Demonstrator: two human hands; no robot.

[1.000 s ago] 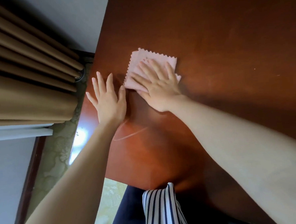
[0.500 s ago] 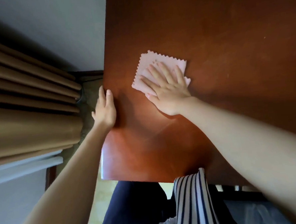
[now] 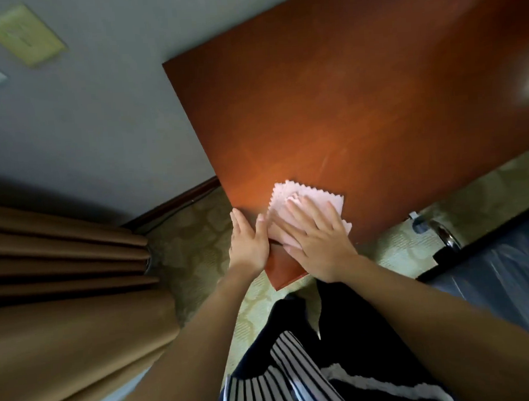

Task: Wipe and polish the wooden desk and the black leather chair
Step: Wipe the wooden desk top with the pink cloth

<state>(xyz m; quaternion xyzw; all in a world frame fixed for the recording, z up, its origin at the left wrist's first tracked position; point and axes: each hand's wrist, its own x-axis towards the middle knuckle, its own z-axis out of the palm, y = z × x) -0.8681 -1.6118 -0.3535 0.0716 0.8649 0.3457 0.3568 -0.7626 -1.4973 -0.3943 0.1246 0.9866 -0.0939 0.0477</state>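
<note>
The reddish-brown wooden desk [image 3: 344, 108] fills the upper right of the head view, its near left corner pointing at me. A folded pink cloth with zigzag edges [image 3: 316, 201] lies flat near that corner. My right hand [image 3: 318, 243] presses on the cloth with straight, spread fingers. My left hand [image 3: 247, 243] rests flat along the desk's left edge beside the cloth, fingers straight, thumb touching the cloth's edge. The black chair [image 3: 509, 275] shows at the right, under a clear plastic cover.
Brown curtains [image 3: 61, 290] hang at the left. A grey wall [image 3: 97, 117] with two wall plates [image 3: 24, 35] stands behind the desk. Patterned pale green carpet [image 3: 197, 235] lies below. A chrome chair arm [image 3: 445, 235] juts near the desk's front edge.
My right hand has drawn the cloth back toward the near left corner of the desk. My left hand stays on the left edge, now right beside the cloth. The view has pulled back.
</note>
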